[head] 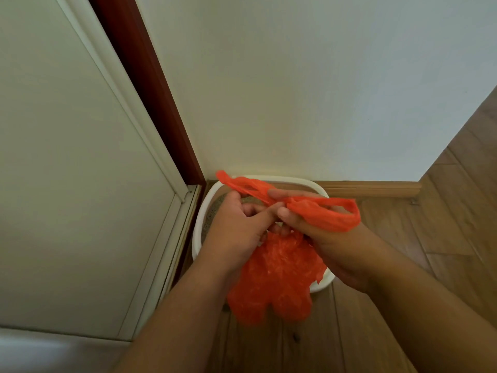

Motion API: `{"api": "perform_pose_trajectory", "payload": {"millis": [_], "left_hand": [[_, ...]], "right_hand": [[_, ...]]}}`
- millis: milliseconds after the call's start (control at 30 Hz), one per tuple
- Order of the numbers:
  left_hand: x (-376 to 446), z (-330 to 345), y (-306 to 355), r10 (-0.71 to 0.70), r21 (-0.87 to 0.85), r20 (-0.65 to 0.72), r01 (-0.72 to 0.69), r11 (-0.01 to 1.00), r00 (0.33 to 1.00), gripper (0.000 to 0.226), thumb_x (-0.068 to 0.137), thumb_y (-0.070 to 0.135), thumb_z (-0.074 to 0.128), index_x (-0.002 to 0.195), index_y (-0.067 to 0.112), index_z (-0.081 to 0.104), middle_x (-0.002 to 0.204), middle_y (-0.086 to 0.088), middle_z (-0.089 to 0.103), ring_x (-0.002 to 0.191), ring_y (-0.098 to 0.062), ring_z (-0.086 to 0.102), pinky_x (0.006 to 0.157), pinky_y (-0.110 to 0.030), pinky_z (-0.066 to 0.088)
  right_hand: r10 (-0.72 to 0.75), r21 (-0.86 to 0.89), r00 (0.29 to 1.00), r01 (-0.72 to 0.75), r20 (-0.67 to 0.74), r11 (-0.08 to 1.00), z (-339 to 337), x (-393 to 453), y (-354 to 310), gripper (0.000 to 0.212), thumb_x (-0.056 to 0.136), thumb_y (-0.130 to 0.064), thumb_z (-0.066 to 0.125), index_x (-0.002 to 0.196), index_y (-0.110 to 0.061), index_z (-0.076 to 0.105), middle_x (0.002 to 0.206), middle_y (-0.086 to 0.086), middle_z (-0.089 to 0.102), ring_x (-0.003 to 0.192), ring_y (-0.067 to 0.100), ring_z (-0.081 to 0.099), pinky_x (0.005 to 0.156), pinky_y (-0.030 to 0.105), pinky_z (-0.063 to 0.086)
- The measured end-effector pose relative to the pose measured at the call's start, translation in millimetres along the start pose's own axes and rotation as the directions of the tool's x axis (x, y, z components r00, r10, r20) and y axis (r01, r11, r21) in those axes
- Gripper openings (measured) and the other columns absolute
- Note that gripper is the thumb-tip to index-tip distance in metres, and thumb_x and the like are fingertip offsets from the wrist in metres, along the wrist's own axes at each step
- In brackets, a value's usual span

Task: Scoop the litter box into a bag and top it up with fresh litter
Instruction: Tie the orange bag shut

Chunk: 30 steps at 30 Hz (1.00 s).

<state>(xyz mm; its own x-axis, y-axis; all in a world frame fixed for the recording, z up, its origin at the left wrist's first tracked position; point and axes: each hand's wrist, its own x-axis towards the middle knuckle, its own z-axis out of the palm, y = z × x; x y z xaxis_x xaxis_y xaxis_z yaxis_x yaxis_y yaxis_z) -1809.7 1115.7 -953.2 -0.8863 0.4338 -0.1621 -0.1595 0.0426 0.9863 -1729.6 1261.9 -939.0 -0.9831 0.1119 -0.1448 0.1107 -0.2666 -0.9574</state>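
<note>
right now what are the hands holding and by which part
Both hands hold the orange plastic bag by its handle loops at the top: the left hand and right hand pinch them above the litter box.

Both hands hold an orange bag (277, 275) above a white litter box (200, 224). The left hand (236, 227) pinches one handle strip; the right hand (317, 232) grips the other, which loops over its fingers. The bag's crumpled body hangs below. The box sits on the wood floor (443, 224), in the corner between wall (295, 90) and door (67, 157); grey litter (215, 208) shows along its left edge.
</note>
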Motion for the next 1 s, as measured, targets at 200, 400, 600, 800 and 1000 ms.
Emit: {"api": "perform_pose_trajectory", "payload": {"millis": [200,400,600,800,1000], "left_hand": [[-3,5,5,-0.048,-0.074,0.102,0.055,0.996,0.994,0.031,0.095,0.022,0.072,0.123,0.013,0.064,0.08,-0.005,0.072,0.064,-0.012,0.063,0.057,-0.028,0.042],[-3,5,8,-0.141,-0.229,0.13,0.168,0.959,0.981,0.052,0.097,0.019,0.07,0.141,0.008,0.045,0.084,-0.016,0.068,0.065,-0.015,0.063,0.054,-0.022,0.046],[-6,5,17,-0.155,-0.293,0.206,0.212,0.932,0.966,0.025,0.104,0.007,0.051,0.123,0.006,0.068,0.092,-0.013,0.074,0.073,-0.012,0.068,0.06,-0.021,0.048],[-6,3,21,-0.118,-0.372,0.221,0.195,0.908,0.968,0.026,0.103,0.014,0.054,0.11,0.006,0.078,0.094,-0.014,0.075,0.077,-0.013,0.069,0.062,-0.02,0.05],[-11,2,20,-0.089,-0.223,0.266,0.151,0.963,0.96,0.021,0.074,0.01,0.076,0.094,0.01,0.082,0.09,-0.01,0.078,0.074,-0.014,0.072,0.061,-0.023,0.058]], "right_hand": [[-0.059,0.02,0.995,0.061,-0.083,0.998,-2,3,1,0.024,0.099,-0.024,0.06,0.111,-0.013,0.076,0.103,0.029,0.071,0.097,0.049,0.067,0.092,0.054,0.058],[0.012,0.28,0.992,0.023,-0.125,0.96,1,7,-1,0.022,0.1,-0.013,0.056,0.116,-0.002,0.067,0.069,0.017,0.065,0.059,0.019,0.066,0.062,0.03,0.059],[0.084,0.456,0.996,-0.081,0.014,0.886,-2,9,-5,0.043,0.102,-0.014,0.054,0.123,0.023,0.047,0.074,0.015,0.056,0.067,0.025,0.063,0.072,0.042,0.059],[0.095,0.417,0.994,-0.107,0.049,0.903,-7,10,-8,0.046,0.099,-0.011,0.056,0.129,0.022,0.046,0.081,0.02,0.06,0.075,0.03,0.068,0.074,0.039,0.06],[0.118,0.32,0.988,-0.079,-0.103,0.944,-16,11,-6,0.035,0.083,-0.002,0.071,0.116,0.007,0.066,0.098,0.023,0.07,0.087,0.028,0.072,0.071,0.037,0.062]]}}
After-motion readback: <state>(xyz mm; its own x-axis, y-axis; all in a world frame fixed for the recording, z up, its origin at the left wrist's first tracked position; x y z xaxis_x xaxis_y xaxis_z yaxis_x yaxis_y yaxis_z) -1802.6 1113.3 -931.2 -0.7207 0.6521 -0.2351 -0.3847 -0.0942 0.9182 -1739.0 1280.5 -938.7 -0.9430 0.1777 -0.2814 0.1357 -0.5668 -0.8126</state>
